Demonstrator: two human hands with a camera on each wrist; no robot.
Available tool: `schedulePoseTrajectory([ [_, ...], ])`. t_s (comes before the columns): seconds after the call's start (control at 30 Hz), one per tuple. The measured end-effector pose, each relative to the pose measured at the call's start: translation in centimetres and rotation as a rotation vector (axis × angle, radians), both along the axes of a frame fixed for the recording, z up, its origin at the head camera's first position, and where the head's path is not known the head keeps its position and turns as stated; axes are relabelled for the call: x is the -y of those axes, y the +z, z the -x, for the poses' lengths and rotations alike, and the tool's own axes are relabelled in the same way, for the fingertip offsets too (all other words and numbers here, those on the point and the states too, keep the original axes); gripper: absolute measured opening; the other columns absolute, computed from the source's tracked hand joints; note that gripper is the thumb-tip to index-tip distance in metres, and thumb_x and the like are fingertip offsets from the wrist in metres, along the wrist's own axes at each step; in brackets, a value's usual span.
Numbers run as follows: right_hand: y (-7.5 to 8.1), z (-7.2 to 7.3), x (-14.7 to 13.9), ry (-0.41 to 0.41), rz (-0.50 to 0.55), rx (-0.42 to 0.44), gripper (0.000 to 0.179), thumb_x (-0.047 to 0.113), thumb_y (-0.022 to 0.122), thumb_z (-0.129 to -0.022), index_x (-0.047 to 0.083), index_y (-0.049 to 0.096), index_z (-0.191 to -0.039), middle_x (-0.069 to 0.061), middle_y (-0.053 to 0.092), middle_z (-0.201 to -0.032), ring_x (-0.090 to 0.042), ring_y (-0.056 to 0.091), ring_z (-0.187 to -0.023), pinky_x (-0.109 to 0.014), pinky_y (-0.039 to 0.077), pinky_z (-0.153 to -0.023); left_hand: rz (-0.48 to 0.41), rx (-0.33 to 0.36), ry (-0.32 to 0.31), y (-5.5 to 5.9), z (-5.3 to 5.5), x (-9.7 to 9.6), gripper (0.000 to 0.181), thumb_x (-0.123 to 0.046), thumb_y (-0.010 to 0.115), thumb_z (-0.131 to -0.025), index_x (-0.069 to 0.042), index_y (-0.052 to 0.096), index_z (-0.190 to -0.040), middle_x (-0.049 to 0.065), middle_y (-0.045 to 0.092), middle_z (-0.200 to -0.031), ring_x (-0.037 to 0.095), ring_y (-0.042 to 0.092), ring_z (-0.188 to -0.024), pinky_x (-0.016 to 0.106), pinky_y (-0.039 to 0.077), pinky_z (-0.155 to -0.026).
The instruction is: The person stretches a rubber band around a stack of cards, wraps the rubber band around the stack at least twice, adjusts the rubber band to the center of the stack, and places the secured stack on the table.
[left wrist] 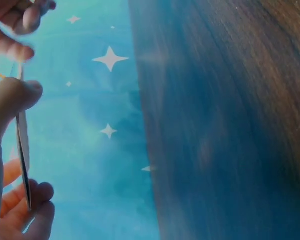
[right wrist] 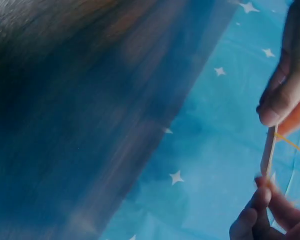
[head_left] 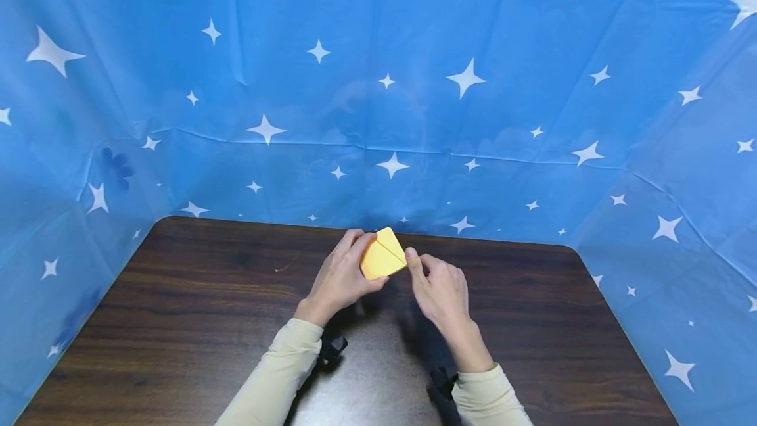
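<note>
Left hand [head_left: 340, 278]: grasping the paper, thumb along its near edge and fingers round the far one. From where I stand, a light hold looks best; squeezing would likely bow it.
Paper [head_left: 377, 260]: yellow, apparently folded, up off the table between the two hands, a line slanting across its face. A thin flap [right wrist: 293, 145] stands away from it, the part I'd watch.
Right hand [head_left: 440, 288]: thumb and a curled finger at the paper's right corner, pinching it, as far as I can tell. Good work here, I reckon, means lining the edges up at the very tip before any firm pressing, so the corner doesn't crumple.
Sleeves [head_left: 280, 373]: pale on both arms, with something small and black under each wrist.
Table [head_left: 177, 321]: dark wood grain, a small pale mark left of the hands, a bright sheen between the forearms, far corners rounded.
Curtain [head_left: 355, 104]: blue with white stars, hung down the left, across the back and down the right; a dark flower shape at left, a long crease running behind the table.
</note>
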State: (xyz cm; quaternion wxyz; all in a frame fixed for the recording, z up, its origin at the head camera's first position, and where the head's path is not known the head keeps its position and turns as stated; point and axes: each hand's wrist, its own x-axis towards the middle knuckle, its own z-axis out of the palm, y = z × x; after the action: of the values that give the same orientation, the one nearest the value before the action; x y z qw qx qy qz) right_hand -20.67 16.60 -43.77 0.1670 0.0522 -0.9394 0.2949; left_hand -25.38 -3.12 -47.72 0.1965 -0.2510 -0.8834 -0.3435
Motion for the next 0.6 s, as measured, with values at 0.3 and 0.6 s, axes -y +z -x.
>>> schedulePoseTrajectory([
  [0.3,-1.3,1.1,-1.1,0.123,0.566,0.461,0.078,0.066,0.038,-0.100,-0.001,0.072,-0.082,-0.007,0.059,-0.056,-0.019,0.056,-0.049,-0.043,0.054,-0.058,-0.028,-0.026,-0.150,0.3,-0.3,0.4,0.082,-0.029,0.092,-0.069,-0.007,0.057,-0.140,0.007,0.051,-0.130,0.022,0.057,-0.107,0.038,0.053,-0.090],
  [0.6,-1.7,3.1,-3.0,0.246,0.704,0.662,0.049,0.049,0.061,-0.098,0.008,0.064,-0.072,-0.001,0.050,-0.060,-0.018,0.050,-0.059,-0.032,0.047,-0.065,0.035,0.103,-0.322,0.5,-0.7,0.3,0.083,-0.023,0.093,-0.069,-0.009,0.055,-0.142,0.004,0.049,-0.138,0.019,0.054,-0.116,0.035,0.050,-0.096],
])
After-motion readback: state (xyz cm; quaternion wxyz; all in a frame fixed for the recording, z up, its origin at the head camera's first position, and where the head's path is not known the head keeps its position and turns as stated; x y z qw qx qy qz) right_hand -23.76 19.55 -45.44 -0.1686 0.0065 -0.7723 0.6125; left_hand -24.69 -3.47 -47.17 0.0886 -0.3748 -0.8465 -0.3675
